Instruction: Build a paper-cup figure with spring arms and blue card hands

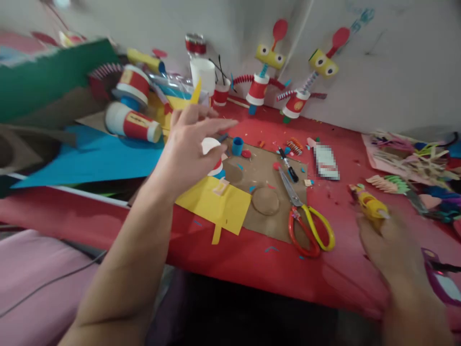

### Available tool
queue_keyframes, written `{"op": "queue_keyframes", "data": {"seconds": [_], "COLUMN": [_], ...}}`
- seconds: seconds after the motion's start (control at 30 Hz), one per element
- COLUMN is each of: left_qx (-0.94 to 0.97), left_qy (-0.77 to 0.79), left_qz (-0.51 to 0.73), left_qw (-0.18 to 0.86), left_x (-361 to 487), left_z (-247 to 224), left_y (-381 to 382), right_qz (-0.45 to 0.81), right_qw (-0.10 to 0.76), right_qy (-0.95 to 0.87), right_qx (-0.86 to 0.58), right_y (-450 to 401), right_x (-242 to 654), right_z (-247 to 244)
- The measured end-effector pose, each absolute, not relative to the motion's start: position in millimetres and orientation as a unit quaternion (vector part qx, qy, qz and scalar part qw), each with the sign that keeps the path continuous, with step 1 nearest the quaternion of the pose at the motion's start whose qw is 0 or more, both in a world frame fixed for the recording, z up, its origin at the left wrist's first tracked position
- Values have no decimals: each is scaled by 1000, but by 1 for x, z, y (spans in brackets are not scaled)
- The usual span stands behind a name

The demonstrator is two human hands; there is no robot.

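My left hand (194,139) hovers over a red and white paper cup (212,144), its index finger and thumb stretched apart. A narrow yellow paper strip (196,91) rises behind its knuckles; whether the fingers touch it I cannot tell. At the right, my blurred right hand (387,240) is closed around a yellow glue gun (370,204). Below my left hand lies a yellow paper sheet (230,206) with a strip sticking out in front. Scissors (295,202) with red and yellow handles rest open between the hands, near a black pen (288,165).
Two cup figures (258,91) with big eyes stand against the wall. Blue paper (93,154) and more cup parts (133,122) crowd the left. Craft sticks (414,154) and a purple-edged object (444,278) lie right. Brown cardboard (245,173) covers the middle of the red table (273,274).
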State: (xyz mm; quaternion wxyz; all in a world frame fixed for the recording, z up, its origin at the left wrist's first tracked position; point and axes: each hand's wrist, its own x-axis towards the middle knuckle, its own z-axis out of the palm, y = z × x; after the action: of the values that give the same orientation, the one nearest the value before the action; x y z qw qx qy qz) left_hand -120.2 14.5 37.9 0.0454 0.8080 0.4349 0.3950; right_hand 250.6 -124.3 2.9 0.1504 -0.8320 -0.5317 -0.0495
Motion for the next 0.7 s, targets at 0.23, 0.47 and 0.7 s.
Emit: {"op": "queue_keyframes", "data": {"seconds": [0.23, 0.47, 0.7], "left_qx": [820, 773, 822], "left_qy": [507, 466, 321], "left_qz": [251, 412, 371], "left_qw": [85, 125, 289], "left_x": [-138, -123, -61], "left_z": [5, 20, 28], "left_y": [18, 18, 9], "right_qz": [6, -23, -92], "right_qw": [124, 157, 500], "right_qy": [-453, -503, -564], "right_qx": [-883, -850, -651], "right_y": [-100, -104, -73], "right_x": [278, 269, 205], "right_z": [-41, -47, 1]}}
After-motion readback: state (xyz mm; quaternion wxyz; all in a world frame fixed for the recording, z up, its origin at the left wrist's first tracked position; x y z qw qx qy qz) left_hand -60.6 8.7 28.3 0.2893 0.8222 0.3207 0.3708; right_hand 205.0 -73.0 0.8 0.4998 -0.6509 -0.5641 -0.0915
